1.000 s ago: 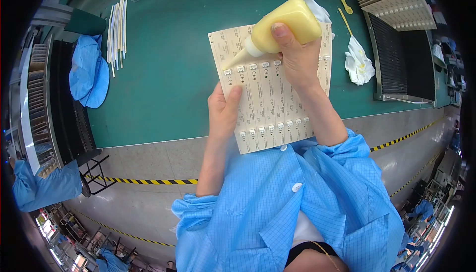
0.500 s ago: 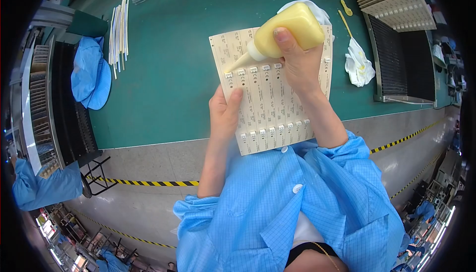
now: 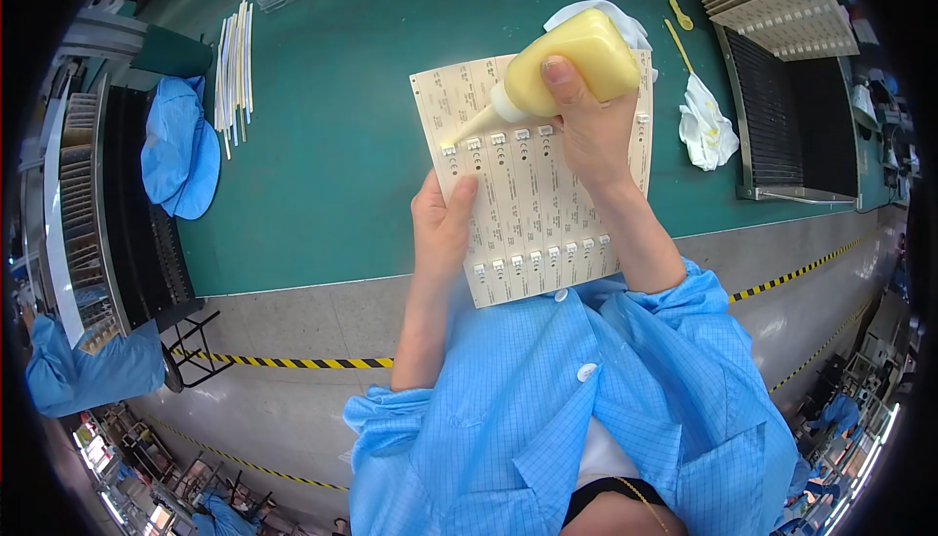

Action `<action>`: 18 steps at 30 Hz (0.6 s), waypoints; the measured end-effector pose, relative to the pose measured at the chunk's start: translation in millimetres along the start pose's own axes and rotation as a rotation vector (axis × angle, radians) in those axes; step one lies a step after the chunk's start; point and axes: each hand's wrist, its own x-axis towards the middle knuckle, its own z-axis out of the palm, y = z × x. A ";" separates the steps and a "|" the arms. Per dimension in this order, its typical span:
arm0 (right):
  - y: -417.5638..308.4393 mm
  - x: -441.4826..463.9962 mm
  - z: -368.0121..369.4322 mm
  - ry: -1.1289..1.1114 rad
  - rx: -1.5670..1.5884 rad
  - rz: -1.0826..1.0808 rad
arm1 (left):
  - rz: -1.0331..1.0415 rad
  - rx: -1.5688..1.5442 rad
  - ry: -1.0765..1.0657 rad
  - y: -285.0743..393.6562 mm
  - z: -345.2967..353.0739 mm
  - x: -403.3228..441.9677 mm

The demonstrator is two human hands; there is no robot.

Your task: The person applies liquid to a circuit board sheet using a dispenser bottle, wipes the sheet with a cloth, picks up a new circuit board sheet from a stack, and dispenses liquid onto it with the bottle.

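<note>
Yellow filling (image 3: 591,36) colours the bottle (image 3: 532,82) the right hand (image 3: 594,126) grips, while the left hand (image 3: 443,221) grips a board (image 3: 528,194).

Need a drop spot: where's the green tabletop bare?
Biggest: green tabletop from the blue cap and thin strips across to the left hand and board. Narrower: between board and white cloth. Crowded: right side, where cloth, yellow stick and black rack bunch.

An electronics workshop — racked circuit boards (image 3: 782,10), green bench (image 3: 322,174), striped floor tape (image 3: 303,362).
</note>
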 end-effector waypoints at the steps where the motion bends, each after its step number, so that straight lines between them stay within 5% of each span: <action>1: -0.2 -0.3 -0.1 0.003 0.001 0.000 | 0.000 0.001 0.001 0.0 -0.1 0.0; 18: -2.9 5.7 -10.1 0.143 0.139 -0.002 | 0.008 0.017 0.011 -0.7 0.0 -0.1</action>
